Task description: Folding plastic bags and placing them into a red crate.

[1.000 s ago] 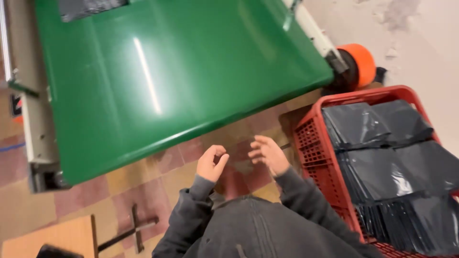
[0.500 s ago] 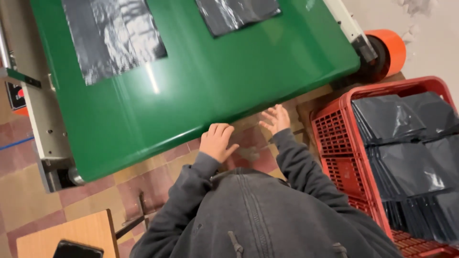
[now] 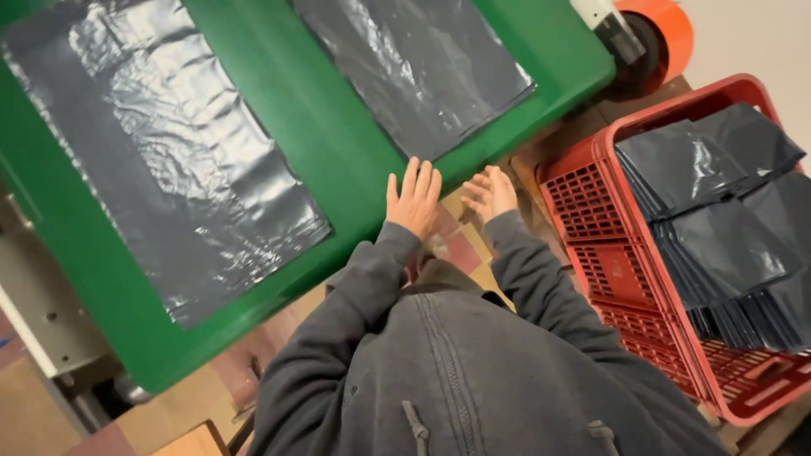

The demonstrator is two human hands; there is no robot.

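Nearest the camera is the person's dark grey zipped jacket [image 3: 473, 371], both sleeves stretched forward. The left hand [image 3: 414, 201] is spread flat, fingers straight and together, empty, its fingertips just at the near edge of the green belt [image 3: 338, 143]. The right hand [image 3: 490, 192] is beside it, also empty, palm turned up with the fingers loosely curled; it hangs over the tiled floor [image 3: 460, 245] just short of the belt's edge and touches nothing.

To the right of the right arm stands a red crate [image 3: 591, 219] with latticed walls. It holds a stack of dark plastic bags [image 3: 726, 228], folded and packed on edge, with a few lying looser on top.

Past the hands, the belt slopes away across the frame. Two flat dark bags lie on it. The nearer bag [image 3: 422, 67] lies just beyond the left hand's fingertips, its lower corner close to them but apart. The far bag [image 3: 169, 152] lies to the left, well away from both hands, wrinkled and glossy.

At the belt's far right end sits an orange roller [image 3: 663, 34]. On the left, a grey metal frame [image 3: 42, 312] runs along the belt's side.
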